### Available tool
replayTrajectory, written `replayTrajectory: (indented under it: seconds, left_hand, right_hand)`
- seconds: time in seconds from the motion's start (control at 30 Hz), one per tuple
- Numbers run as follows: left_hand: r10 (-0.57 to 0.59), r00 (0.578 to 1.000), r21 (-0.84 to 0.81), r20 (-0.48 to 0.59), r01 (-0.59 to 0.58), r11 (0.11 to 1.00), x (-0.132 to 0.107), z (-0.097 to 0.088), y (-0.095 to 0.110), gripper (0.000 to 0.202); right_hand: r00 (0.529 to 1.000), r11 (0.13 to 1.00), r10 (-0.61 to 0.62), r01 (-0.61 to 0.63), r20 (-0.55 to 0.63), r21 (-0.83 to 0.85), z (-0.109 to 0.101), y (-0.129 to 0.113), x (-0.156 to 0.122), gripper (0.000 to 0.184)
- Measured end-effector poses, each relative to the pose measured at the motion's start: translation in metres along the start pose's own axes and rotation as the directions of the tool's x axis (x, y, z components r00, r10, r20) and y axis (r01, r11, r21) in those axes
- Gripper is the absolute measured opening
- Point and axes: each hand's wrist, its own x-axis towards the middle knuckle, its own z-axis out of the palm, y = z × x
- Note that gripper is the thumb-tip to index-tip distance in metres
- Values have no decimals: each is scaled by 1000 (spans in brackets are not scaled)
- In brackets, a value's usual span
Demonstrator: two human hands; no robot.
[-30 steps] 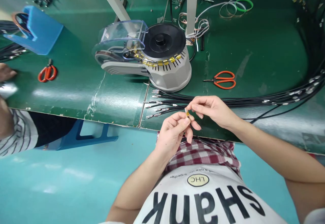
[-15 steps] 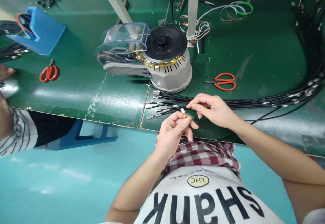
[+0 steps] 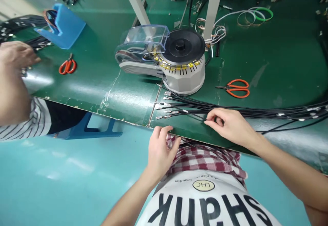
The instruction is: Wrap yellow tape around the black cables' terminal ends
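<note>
My right hand (image 3: 228,125) is closed in a pinch over the green table. A thin black cable (image 3: 196,116) with a white tag runs into its fingertips. Just behind it lies a bundle of black cables (image 3: 205,105), their metal-tipped ends pointing left. At the table's front edge, my left hand (image 3: 162,149) has its fingers apart and nothing visible in them. Its thumb is close to more dark cables (image 3: 196,145) on my lap, over a red and white checked cloth (image 3: 200,159).
A grey round tape dispenser (image 3: 184,75) stands behind the cables. Orange-handled scissors (image 3: 237,88) lie to its right, another pair (image 3: 68,66) far left. A blue tape holder (image 3: 68,29) stands at left, near a co-worker's blurred hand (image 3: 17,55). Behind are frame legs (image 3: 214,7) and loose wires.
My left hand has let go of the small metal-ended piece and dropped toward my lap. My right hand has shifted right with a cable. The view has turned left, showing the co-worker's hand.
</note>
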Motion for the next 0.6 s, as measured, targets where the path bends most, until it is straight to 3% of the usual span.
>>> replayTrajectory:
  seconds: [0.07, 0.13, 0.17, 0.23, 0.3, 0.33, 0.47, 0.53, 0.6]
  left_hand:
    - [24, 998, -32, -50, -25, 999, 5, -2, 3, 28]
    - [-28, 999, -271, -34, 18, 962, 13, -1, 11, 25]
    - [-75, 997, -437, 13, 73, 896, 19, 1, 16, 25]
    - [-147, 980, -725, 134, 198, 660, 29, 6, 27, 23]
    - [-161, 963, -854, 219, 268, 447, 38, 12, 36, 21]
    - [-148, 958, -873, 245, 284, 397, 40, 15, 41, 21]
    - [-81, 937, -847, 341, 343, 406, 43, 23, 50, 21]
    - [-72, 938, -858, 338, 338, 387, 44, 23, 51, 19]
    - [-62, 949, -889, 310, 313, 335, 47, 22, 53, 17]
  right_hand:
    - [996, 995, 28, -37, 86, 97, -5, -2, -7, 12]
    - [988, 989, 42, -62, 150, 131, -7, -3, -14, 13]
    - [985, 988, 46, -70, 168, 140, -8, -3, -18, 13]
    - [979, 984, 50, -82, 195, 158, -7, -3, -24, 15]
    - [971, 978, 51, -96, 235, 187, -5, -4, -29, 18]
    - [963, 973, 52, -109, 266, 204, -4, -6, -32, 18]
    - [897, 947, 21, -160, 442, 280, -9, -12, -40, 16]
    - [862, 938, -30, -150, 505, 311, -17, -9, -37, 15]
    - [921, 952, -21, -100, 388, 290, -29, 6, -26, 17]
